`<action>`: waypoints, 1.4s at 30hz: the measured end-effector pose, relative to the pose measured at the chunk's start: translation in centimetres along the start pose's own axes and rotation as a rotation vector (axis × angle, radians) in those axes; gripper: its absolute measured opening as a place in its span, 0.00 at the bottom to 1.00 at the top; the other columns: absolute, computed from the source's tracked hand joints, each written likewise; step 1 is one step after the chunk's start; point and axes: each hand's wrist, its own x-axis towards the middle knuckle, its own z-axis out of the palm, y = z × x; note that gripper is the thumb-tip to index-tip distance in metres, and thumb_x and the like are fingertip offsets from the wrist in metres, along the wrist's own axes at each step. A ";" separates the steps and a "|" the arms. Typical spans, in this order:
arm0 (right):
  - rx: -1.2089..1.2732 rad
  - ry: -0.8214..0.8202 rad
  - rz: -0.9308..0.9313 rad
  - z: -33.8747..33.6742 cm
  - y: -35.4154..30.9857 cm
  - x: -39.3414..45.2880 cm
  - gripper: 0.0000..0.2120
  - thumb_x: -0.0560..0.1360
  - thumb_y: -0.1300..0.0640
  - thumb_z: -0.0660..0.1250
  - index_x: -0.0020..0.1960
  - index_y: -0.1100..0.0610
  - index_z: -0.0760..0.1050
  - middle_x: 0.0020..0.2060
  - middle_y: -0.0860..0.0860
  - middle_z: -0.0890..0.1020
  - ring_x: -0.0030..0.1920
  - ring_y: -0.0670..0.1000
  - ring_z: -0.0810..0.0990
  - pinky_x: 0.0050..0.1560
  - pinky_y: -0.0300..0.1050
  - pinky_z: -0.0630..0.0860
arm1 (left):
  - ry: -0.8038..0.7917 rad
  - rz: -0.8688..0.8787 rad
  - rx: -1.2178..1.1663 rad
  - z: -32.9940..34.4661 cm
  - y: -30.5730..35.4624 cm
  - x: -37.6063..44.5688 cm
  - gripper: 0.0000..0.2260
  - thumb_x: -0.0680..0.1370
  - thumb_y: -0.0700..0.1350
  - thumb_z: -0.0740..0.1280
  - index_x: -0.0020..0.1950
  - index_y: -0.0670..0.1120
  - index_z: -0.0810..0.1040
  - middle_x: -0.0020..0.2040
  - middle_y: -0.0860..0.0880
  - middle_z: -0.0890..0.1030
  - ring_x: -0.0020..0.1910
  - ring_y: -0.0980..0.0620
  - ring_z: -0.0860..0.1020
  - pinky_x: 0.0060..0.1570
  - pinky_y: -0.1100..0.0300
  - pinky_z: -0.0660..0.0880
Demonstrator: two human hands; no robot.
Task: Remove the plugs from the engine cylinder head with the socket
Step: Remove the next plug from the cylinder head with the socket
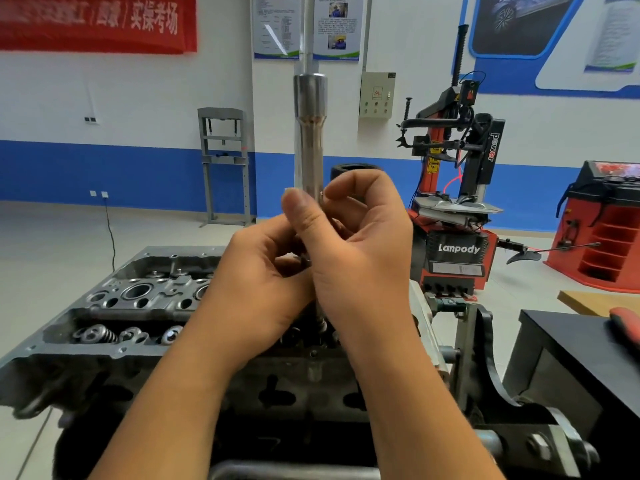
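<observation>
— Workshop floor and a blue-striped wall lay behind; what was hidden?

— One socket [309,140] stood upright at twelve o'clock above the cylinder head [138,306]; its lower end vanished inside two hands. Left hand [266,271] and right hand [360,244] both curled round it. Plugs: indiscernible.

Socket [309,133] lower end hidden behind both hands (plug unseen).

Both hands [311,258] crowd the upright socket [310,133] over the cylinder head [114,306]; left bores lie open, the stand bracket [485,358] blocks the right.
</observation>
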 end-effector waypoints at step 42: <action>0.140 0.130 0.132 1.9 0.6 -1.4 0.08 0.76 0.45 0.73 0.47 0.47 0.77 0.44 0.55 0.87 0.46 0.54 0.87 0.52 0.66 0.84 | 0.088 -0.058 -0.013 -0.1 0.0 -1.2 0.14 0.77 0.38 0.75 0.58 0.54 0.84 0.50 0.51 0.88 0.51 0.51 0.87 0.47 0.57 0.85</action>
